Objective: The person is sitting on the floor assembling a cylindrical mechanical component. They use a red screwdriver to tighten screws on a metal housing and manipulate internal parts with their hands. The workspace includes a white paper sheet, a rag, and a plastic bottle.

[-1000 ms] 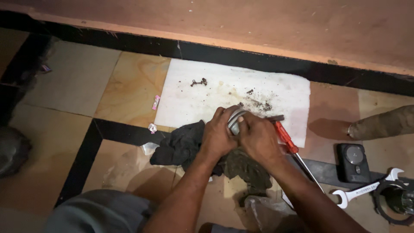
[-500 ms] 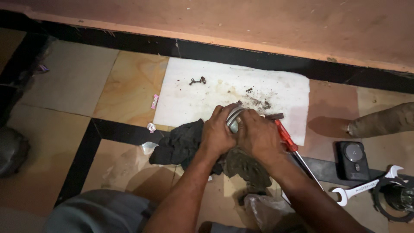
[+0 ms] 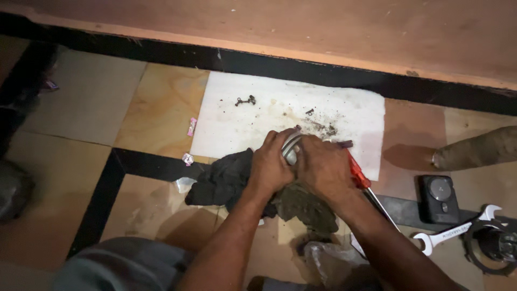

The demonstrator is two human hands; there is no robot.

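Observation:
Both my hands close around a round grey metal part (image 3: pixel 291 147) at the near edge of a white sheet (image 3: pixel 258 121). My left hand (image 3: pixel 271 168) grips its left side, and my right hand (image 3: pixel 323 168) covers its right side. Most of the part is hidden by my fingers. A dark dirty rag (image 3: pixel 223 179) lies under and left of my hands, and a greasy grey cloth (image 3: pixel 307 205) lies below them. A red-handled screwdriver (image 3: pixel 357 173) lies against my right hand.
Small screws (image 3: pixel 245 101) and dark grit lie on the white sheet. At right are a black boxy device (image 3: pixel 439 198), an open-end spanner (image 3: pixel 461 231), a toothed metal ring (image 3: pixel 494 245) and someone's foot (image 3: pixel 476 151). A plastic bag (image 3: pixel 328 261) lies near my knee (image 3: pixel 121 267).
My hands have stayed on the metal part with only slight shifts of the fingers. Nothing else has visibly moved.

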